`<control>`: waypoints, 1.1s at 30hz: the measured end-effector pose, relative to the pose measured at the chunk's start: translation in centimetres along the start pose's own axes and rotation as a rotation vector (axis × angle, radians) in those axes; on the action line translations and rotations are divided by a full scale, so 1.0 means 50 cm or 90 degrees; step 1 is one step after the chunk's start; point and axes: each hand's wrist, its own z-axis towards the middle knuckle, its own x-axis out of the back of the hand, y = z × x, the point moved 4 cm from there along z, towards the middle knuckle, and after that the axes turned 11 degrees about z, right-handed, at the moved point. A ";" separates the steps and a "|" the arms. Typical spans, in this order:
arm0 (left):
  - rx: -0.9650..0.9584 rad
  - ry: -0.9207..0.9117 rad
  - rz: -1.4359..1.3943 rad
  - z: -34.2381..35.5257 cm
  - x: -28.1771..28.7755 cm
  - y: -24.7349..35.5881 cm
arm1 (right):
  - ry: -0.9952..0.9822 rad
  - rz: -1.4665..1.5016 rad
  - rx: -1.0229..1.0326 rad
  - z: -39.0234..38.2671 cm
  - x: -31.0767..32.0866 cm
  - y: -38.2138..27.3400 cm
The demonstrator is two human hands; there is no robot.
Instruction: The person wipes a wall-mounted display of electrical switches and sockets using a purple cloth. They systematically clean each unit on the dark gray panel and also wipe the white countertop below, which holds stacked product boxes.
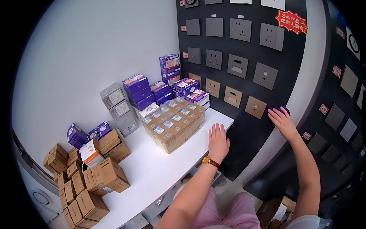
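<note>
My left hand (218, 140) lies flat, fingers together, on the white counter (152, 168) near its right edge, a gold watch on the wrist. It rests just right of a shrink-wrapped block of small brown boxes (173, 124). My right hand (281, 121) presses a purple cloth (282, 110) against the dark display wall (244, 126), just right of a tan switch plate (255, 107). The cloth is mostly hidden under my fingers.
The wall carries several grey and tan sockets and switch plates (240, 29). Purple boxes (170, 66) and grey boxes (118, 108) are stacked at the counter's back. Loose brown cartons (106, 173) crowd its left end. A red starburst sticker (291, 21) sits high up.
</note>
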 end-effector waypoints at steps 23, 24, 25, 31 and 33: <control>0.274 0.144 0.158 -0.101 0.213 -0.200 | 0.199 0.819 -0.023 0.540 -0.128 -0.511; 0.284 0.136 0.152 -0.107 0.216 -0.200 | 0.155 0.833 0.023 0.553 -0.124 -0.519; 0.284 0.128 0.142 -0.103 0.217 -0.191 | 0.116 0.841 0.059 0.562 -0.123 -0.513; 0.279 0.088 0.169 -0.096 0.216 -0.169 | 0.157 0.752 -0.089 0.622 -0.230 -0.405; 0.287 0.080 0.181 -0.101 0.213 -0.175 | 0.138 0.666 -0.191 0.642 -0.260 -0.396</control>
